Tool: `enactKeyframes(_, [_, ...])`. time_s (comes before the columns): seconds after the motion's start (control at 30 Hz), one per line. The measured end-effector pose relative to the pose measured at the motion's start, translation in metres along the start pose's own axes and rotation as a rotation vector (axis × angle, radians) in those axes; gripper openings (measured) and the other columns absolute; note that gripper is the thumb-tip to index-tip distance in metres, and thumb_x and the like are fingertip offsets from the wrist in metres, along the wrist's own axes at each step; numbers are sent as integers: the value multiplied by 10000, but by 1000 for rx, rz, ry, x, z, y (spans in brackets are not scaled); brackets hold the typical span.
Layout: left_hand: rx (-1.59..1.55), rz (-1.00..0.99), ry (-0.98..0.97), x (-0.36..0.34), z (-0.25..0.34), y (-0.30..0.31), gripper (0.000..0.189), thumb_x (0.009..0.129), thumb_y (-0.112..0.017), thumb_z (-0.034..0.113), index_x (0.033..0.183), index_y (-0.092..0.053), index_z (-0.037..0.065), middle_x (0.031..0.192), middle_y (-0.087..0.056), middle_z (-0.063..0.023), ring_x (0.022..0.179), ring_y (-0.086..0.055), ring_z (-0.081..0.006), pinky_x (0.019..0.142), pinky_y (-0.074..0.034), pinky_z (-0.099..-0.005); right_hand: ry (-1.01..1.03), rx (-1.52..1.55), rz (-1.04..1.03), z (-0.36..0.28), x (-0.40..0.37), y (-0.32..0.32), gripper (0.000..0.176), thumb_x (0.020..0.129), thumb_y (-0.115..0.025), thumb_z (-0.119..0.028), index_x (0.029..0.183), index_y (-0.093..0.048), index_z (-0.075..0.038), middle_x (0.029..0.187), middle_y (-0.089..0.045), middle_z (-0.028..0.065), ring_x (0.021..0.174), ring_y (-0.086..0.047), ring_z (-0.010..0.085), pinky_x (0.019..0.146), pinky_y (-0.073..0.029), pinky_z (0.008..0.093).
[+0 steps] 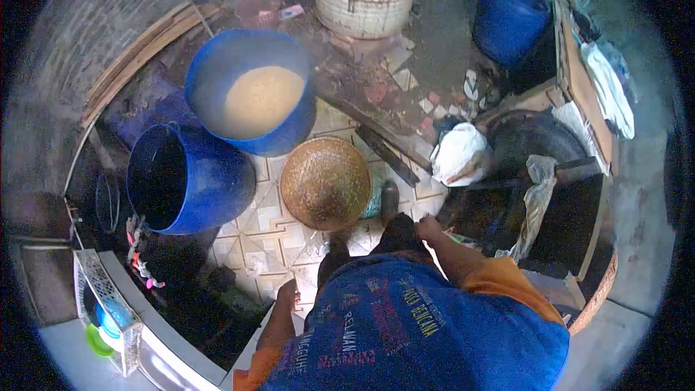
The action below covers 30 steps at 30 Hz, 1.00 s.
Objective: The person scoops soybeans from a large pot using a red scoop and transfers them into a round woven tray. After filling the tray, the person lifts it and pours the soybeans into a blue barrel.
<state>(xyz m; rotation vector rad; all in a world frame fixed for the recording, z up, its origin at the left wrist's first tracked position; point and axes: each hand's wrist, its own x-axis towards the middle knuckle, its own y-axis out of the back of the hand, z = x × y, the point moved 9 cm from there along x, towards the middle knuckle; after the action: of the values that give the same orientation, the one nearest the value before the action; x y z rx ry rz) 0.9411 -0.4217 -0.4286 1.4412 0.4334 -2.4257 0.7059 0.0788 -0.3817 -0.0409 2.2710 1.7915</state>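
Observation:
A round brown woven basket [326, 184] with pale specks inside sits on the tiled floor in front of my legs. My left hand [288, 293] hangs low beside my left leg, below the basket and apart from it; its fingers are too small and dark to make out. Near my right knee is my right hand [428, 229], to the lower right of the basket, its fingers likewise unclear. Beyond the basket, a blue tub [250, 93] holds a pale, beige mass under faint haze. An empty-looking blue barrel [210, 181] leans to its lower left, dark inside.
A large whitish tub [367, 1] stands at the back, another blue barrel [509, 20] at the back right. A dark wooden plank [387, 154] lies right of the basket, near a white sack [460, 153]. A white rack [108, 311] stands at lower left.

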Motion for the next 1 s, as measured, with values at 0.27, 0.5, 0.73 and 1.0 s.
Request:
enactKeyframes(0.27, [150, 127, -19, -12, 86, -89, 553, 781, -490, 414, 1231, -354, 124, 1155, -441, -76, 936, -483, -250, 733, -375, -386, -78, 181, -446, 41, 68, 8, 291, 727, -457, -250, 755, -608, -3, 880, -568, 222, 852, -534, 365, 760, -428, 420])
enactKeyframes(0.5, [405, 59, -132, -15, 181, -246, 567, 814, -447, 401, 1264, -307, 86, 1186, -431, -86, 963, -475, -241, 764, -376, -366, 93, 175, -240, 76, 170, 71, 273, 768, -421, -224, 747, -606, -25, 829, -578, 187, 790, -555, 345, 719, -440, 408])
enactKeyframes(0.73, [492, 19, -234, -23, 252, -342, 545, 813, -478, 394, 1243, -354, 83, 1147, -472, -75, 952, -475, -207, 737, -387, -324, 239, 10, -112, 80, 244, 156, 193, 680, -487, -202, 711, -621, -67, 752, -605, 156, 697, -591, 299, 639, -479, 405])
enactKeyframes(1.0, [443, 147, 7, 22, 229, -304, 496, 801, -463, 450, 1171, -434, 122, 1057, -504, -42, 864, -492, -210, 705, -406, -370, 46, -12, -298, 123, 251, 85, 310, 765, -413, -259, 777, -623, -31, 836, -598, 179, 780, -579, 322, 701, -437, 453])
